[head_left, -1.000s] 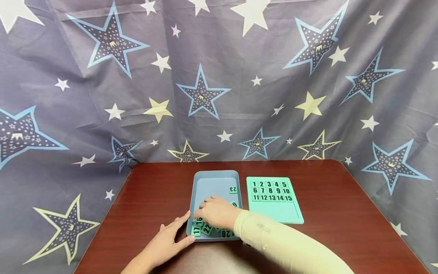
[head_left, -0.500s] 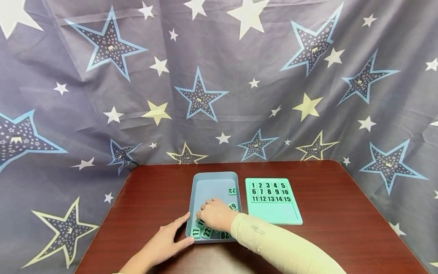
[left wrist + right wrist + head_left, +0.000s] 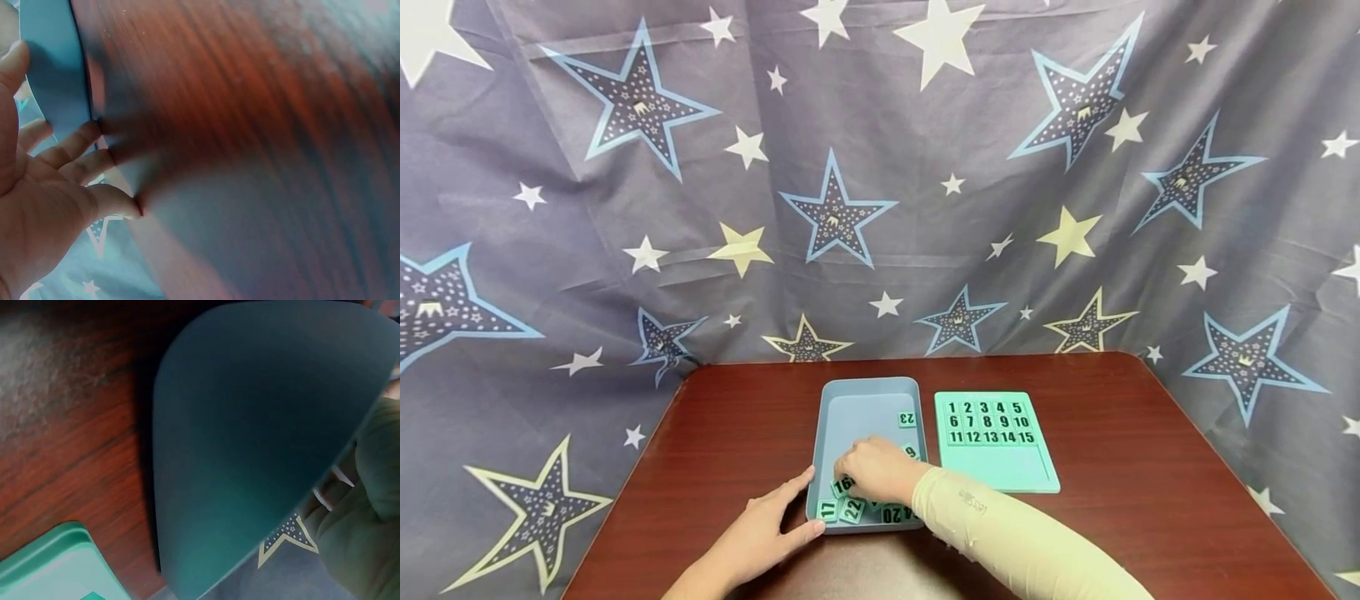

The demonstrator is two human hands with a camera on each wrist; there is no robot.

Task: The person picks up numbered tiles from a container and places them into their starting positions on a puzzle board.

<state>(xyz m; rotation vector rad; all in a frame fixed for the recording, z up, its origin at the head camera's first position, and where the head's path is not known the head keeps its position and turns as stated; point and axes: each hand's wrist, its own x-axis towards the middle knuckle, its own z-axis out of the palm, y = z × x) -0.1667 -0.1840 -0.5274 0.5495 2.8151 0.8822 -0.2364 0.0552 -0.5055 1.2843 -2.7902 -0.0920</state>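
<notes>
A blue-grey tray [image 3: 865,408] holds loose green number tiles. Inside it, my right hand [image 3: 883,468] reaches down with curled fingers and pinches the number 16 tile [image 3: 842,487] by its upper edge. Tiles 17 [image 3: 827,510], 22 [image 3: 852,510] and 20 [image 3: 892,515] lie at the near end, 23 [image 3: 907,419] along the right side; other tiles are partly hidden under my right hand. My left hand [image 3: 767,525] rests against the tray's left side, fingers fairly straight and thumb at the near corner. In the right wrist view the tray wall [image 3: 262,412] hides the fingertips.
Right of the tray lies a mint-green number board [image 3: 996,467], its top three rows filled with tiles 1 to 15 and its lower part bare. Both stand on a reddish-brown table [image 3: 752,417]. A grey star-patterned curtain [image 3: 700,225] hangs behind.
The 16 tile has turned and shifted slightly right under my right fingers. The 17 and 22 tiles have turned a little. My left hand stays at the tray; the head view has shifted slightly.
</notes>
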